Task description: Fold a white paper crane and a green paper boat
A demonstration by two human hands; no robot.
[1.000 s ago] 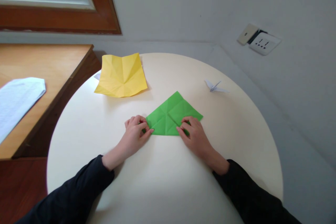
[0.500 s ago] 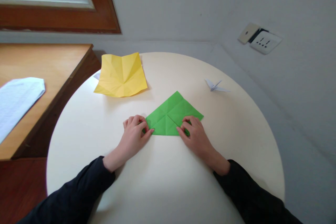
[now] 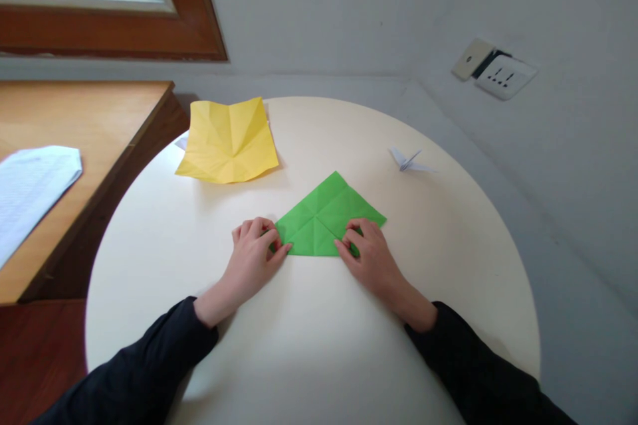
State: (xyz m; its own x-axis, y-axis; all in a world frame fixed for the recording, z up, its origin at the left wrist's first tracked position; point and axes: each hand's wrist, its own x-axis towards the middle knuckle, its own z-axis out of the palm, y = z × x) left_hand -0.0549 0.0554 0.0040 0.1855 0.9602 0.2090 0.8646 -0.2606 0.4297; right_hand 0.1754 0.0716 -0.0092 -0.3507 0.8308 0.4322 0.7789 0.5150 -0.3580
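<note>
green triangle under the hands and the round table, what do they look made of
The green folded triangle looks like thin matte paper: sharp crease lines cross it and it lies flat under the left hand and right hand. The round cream table has a smooth, faintly glossy top, probably laminate or painted board; I cannot tell which.

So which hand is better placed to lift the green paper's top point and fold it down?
Probably the right hand: its fingers already rest on the green paper, nearer the point, while the left hand only pins the left corner.
</note>
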